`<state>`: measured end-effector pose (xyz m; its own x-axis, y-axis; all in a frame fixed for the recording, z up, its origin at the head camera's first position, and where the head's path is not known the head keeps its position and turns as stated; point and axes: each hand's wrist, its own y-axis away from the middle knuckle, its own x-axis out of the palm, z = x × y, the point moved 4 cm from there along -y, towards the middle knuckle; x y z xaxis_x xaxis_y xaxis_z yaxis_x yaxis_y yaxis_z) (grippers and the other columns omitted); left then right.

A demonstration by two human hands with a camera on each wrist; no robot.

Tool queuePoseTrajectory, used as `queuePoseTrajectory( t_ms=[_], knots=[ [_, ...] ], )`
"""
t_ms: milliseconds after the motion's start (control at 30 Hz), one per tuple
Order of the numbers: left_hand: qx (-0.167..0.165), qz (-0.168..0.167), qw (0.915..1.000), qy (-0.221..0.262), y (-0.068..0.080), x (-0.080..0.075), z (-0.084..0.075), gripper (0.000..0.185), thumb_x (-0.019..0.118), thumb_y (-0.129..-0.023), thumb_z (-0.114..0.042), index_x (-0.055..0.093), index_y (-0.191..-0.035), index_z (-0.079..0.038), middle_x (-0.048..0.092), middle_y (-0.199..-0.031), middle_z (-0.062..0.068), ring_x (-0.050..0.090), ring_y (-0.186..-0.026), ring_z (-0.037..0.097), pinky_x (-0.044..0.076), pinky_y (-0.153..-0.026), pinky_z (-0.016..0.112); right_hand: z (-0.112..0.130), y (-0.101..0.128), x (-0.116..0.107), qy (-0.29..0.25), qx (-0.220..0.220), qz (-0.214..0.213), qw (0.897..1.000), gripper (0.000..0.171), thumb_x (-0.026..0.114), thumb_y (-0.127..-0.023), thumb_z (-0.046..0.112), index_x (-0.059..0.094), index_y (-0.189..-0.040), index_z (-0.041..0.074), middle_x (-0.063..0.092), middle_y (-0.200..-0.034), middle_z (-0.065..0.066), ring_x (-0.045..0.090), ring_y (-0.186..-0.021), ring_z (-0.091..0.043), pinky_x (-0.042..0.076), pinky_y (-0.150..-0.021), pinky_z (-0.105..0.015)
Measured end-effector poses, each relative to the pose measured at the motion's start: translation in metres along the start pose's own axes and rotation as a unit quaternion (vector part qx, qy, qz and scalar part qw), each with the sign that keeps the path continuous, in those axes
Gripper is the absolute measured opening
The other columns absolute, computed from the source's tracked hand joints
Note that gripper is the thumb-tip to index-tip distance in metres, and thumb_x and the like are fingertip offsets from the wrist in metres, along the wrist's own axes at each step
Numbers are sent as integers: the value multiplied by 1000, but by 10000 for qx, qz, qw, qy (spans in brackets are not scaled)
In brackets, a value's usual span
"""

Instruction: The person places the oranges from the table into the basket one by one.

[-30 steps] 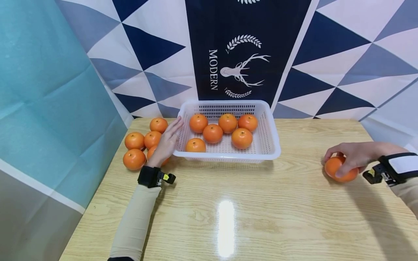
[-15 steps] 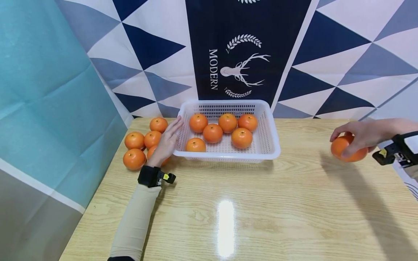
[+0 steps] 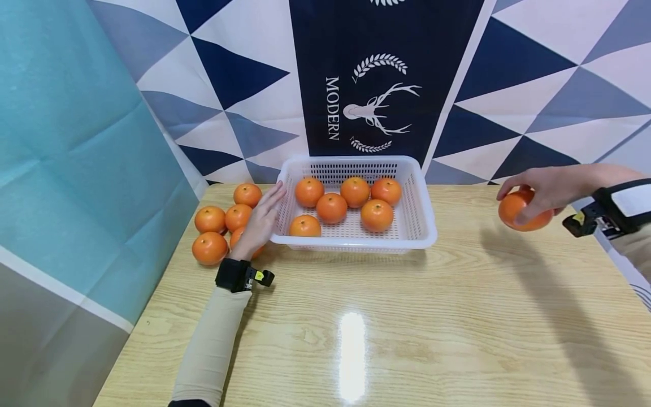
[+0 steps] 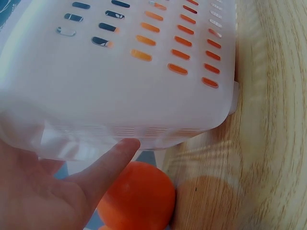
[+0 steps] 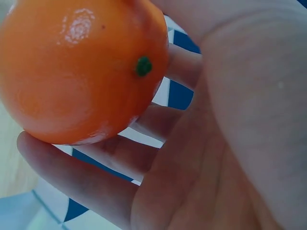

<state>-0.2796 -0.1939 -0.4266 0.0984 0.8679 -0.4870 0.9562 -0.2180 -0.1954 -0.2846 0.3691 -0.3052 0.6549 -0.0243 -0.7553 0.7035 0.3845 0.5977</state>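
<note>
My right hand grips an orange from above and holds it in the air over the table's right side, to the right of the white basket. In the right wrist view the orange fills the frame, with curled fingers round it. My left hand lies with straight fingers against the basket's left wall; its thumb touches the basket above an orange. Several oranges lie inside the basket.
Several loose oranges sit on the wooden table left of the basket, partly under my left hand. A teal panel stands on the left and a patterned backdrop behind the basket.
My right hand has lifted the orange off the table's right side and carried it up and slightly left, toward the basket. The left hand has stayed still.
</note>
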Motion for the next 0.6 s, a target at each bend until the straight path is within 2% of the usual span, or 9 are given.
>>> queuePoseTrajectory(
  t_ms=[200,300,600],
  knots=[
    [180,-65,9998,108,-6,0,20,56,38,-120,-24,45,-172,-4,27,-190,7,21,-178,34,24,-145,55,24,-14,-15,151,-94,-110,9998,68,81,-102,25,49,-151,-10,69,-133,-23,64,-109,-27,67,-80,-37],
    [154,-28,9997,192,-9,1,24,57,40,-119,-23,45,-172,-4,27,-190,8,20,-178,35,22,-145,59,37,-23,-20,115,-117,-107,9998,67,83,-102,27,49,-149,-8,68,-131,-21,63,-109,-27,65,-80,-38],
    [248,-69,9997,35,-22,3,57,56,39,-121,-32,47,-172,-10,28,-190,0,23,-178,31,24,-144,60,79,-48,-35,111,-238,-108,9996,70,87,-99,28,47,-147,-4,65,-127,-23,64,-109,-30,66,-82,-38]
  ],
)
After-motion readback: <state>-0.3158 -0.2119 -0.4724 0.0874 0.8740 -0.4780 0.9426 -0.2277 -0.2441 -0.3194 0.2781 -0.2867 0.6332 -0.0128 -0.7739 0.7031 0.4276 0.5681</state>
